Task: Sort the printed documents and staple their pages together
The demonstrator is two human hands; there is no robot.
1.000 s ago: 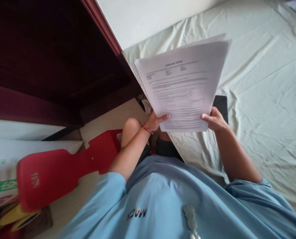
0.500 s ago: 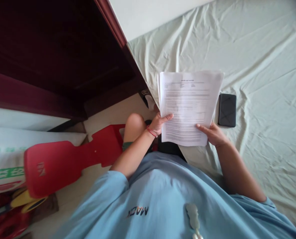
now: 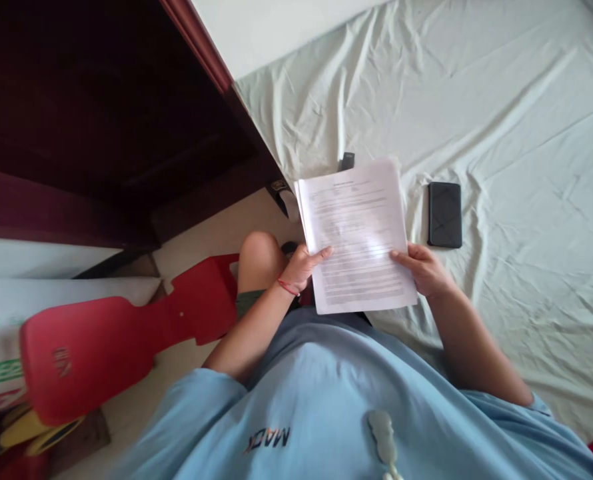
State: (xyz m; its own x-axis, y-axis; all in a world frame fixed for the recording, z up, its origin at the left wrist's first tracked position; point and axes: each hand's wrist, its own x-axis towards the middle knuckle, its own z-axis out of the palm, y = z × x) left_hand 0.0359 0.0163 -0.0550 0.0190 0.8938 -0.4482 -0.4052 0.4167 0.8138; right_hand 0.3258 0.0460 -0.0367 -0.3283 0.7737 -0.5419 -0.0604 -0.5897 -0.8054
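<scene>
I have the left grip (image 3: 300,268) and right grip (image 3: 427,272) closed on opposite edges of the printed sheets (image 3: 351,223), presumably to keep them flat, a black rectangular device (image 3: 445,215) lying just beyond the right grip.

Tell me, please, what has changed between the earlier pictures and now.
The papers have come down toward the blue shirt, fully uncovering the black device and revealing a small dark object. The left hand and right hand keep their grip.
</scene>
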